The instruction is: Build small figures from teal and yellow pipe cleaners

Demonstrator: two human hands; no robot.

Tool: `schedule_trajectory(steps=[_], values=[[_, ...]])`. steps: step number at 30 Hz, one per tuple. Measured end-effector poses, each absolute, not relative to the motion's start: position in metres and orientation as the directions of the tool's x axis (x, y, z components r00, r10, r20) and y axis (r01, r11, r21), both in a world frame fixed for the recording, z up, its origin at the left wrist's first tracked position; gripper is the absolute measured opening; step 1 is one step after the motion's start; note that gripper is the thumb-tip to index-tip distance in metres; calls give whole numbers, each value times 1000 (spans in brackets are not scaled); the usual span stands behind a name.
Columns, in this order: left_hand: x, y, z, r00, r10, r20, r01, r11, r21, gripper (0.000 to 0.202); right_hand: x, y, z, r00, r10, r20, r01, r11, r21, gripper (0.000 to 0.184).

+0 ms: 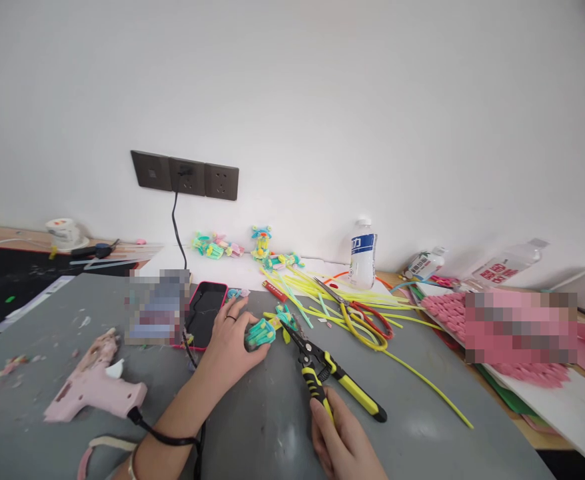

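Observation:
My left hand point(230, 343) rests on the grey table, fingers closed round a small teal and yellow pipe-cleaner figure point(261, 331). My right hand point(342, 443) grips one yellow and black handle of a pair of pliers point(330, 370). The pliers' jaws are spread and point up-left at the figure, near its teal top point(286, 316). A ring sits on a left-hand finger.
A pink glue gun point(92, 385) lies at the left, its cord running under my left wrist. A phone in a red case point(205, 323), scissors point(355, 310), yellow pipe cleaners point(322, 293), a white bottle point(362, 253), finished figures point(261, 243) by the wall, and pink craft sheets point(537, 373) at the right.

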State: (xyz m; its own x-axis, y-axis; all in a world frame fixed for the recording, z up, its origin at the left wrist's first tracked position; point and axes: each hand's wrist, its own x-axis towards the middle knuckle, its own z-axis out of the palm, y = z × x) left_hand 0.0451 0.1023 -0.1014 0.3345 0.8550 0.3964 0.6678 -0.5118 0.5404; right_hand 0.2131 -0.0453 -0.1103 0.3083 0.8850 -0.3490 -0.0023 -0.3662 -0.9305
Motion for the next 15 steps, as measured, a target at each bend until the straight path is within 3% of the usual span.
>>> schedule_trajectory(steps=[11,15], values=[[47,103,-102,328,846,421,672,-522,526,24,213,-43,-105,318,891,-323,107,-373,-922,45],[46,103,-103,326,845,424,664,-524,534,22,211,-44,-107,322,889,-327,49,-360,-932,51]])
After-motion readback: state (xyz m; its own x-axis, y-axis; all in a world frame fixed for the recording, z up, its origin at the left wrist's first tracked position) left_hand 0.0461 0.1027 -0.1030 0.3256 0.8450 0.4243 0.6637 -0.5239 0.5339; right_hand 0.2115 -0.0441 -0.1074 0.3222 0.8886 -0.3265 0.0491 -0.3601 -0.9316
